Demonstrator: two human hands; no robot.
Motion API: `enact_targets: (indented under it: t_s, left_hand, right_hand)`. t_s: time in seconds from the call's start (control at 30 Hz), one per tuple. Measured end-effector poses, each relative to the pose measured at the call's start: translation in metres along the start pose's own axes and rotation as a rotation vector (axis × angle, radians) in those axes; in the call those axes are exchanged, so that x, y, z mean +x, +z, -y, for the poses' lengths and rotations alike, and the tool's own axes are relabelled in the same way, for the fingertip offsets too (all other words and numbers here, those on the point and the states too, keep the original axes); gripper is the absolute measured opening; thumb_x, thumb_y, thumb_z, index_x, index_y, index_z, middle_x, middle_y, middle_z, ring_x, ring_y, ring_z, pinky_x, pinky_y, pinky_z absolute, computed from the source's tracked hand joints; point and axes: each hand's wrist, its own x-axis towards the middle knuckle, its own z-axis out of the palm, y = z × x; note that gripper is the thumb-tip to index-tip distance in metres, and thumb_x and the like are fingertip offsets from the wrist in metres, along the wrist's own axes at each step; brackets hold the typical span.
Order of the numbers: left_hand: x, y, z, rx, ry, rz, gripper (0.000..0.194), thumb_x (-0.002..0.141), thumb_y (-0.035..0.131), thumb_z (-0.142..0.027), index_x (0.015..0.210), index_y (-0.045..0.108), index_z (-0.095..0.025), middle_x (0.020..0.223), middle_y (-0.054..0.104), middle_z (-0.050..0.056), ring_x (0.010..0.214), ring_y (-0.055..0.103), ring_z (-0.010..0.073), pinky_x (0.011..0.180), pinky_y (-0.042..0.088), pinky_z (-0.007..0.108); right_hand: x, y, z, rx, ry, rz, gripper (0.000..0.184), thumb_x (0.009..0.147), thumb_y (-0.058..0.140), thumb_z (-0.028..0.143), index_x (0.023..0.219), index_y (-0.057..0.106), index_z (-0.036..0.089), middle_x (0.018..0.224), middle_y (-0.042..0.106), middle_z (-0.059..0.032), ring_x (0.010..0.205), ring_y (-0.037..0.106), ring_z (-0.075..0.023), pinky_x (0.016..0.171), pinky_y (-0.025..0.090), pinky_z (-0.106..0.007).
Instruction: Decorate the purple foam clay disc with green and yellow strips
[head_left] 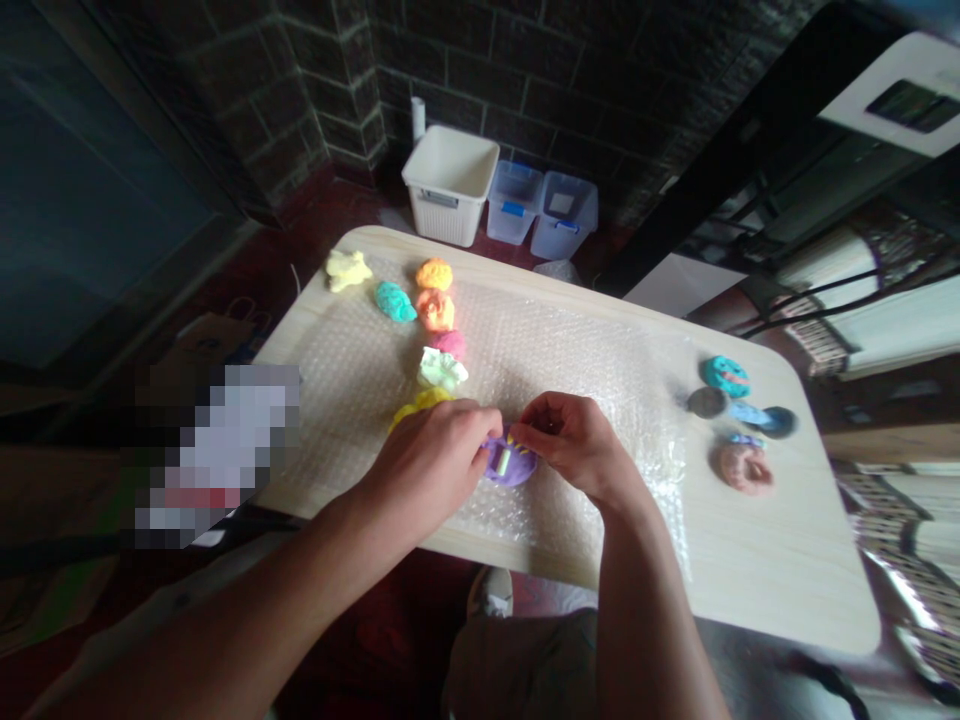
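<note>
A flat purple piece of modelling clay [519,474] lies on the bubble wrap in front of me. It carries a short pale-green strip [504,460] and small yellow bits [511,438]. My left hand [442,450] is closed at the purple clay's left edge, fingers bent down and thumb against it. From the right, my right hand [574,440] pinches thumb and forefinger together over its upper right side; whatever sits between those fingertips is too small to make out. Yellow clay [424,402] shows partly behind my left hand.
Pale-green [442,369], pink [450,345], orange [436,310] and teal clay lumps [394,301] lie farther back on the bubble wrap [570,350]. At right on the table [795,580] are a teal clay disc [726,375] and a brownish-pink clay ring [744,468]. Bins [450,180] stand beyond.
</note>
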Motion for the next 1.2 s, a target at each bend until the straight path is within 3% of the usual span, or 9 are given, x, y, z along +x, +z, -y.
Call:
enact_targets:
  t_s: [0.23,0.6,0.9,1.2]
  left_hand:
    - [0.0007,0.001,0.0025,0.012,0.029,-0.013,0.018,0.09,0.063,-0.007,0.09,0.073,-0.021,0.09,0.078,0.004,0.08,0.073,0.0198,0.071,0.051,0.03]
    - [0.0001,-0.0005,-0.0003,0.007,0.022,-0.004,0.019,0.091,0.062,-0.007,0.091,0.074,-0.021,0.09,0.078,0.004,0.08,0.072,0.0197,0.072,0.05,0.03]
    - [-0.0002,-0.0002,0.0004,0.011,0.024,0.001,0.018,0.09,0.062,-0.007,0.09,0.073,-0.021,0.09,0.077,0.003,0.079,0.071,0.0192,0.069,0.047,0.03]
    - [0.0003,0.0009,0.001,0.014,0.025,-0.005,0.018,0.091,0.061,-0.007,0.089,0.072,-0.021,0.09,0.077,0.003,0.079,0.071,0.0189,0.069,0.046,0.03]
  right_hand:
    - [-0.0015,-0.003,-0.0017,0.046,0.002,0.021,0.02,0.081,0.073,0.035,0.079,0.07,0.015,0.064,0.062,0.001,0.055,0.047,-0.0099,0.05,0.034,-0.025]
    - [-0.0007,0.0004,-0.0021,-0.066,-0.015,-0.006,0.019,0.08,0.077,0.033,0.082,0.074,0.015,0.071,0.071,-0.0034,0.061,0.059,-0.014,0.054,0.041,-0.026]
    - [-0.0011,-0.0021,-0.0031,0.024,0.004,0.063,0.022,0.077,0.082,0.033,0.086,0.071,0.016,0.072,0.07,-0.0016,0.061,0.056,-0.0131,0.053,0.04,-0.026]
    - [-0.0003,-0.0023,-0.0094,-0.1,-0.033,0.038,0.022,0.078,0.085,0.031,0.089,0.072,0.017,0.068,0.065,0.0014,0.058,0.051,-0.0116,0.05,0.036,-0.025]
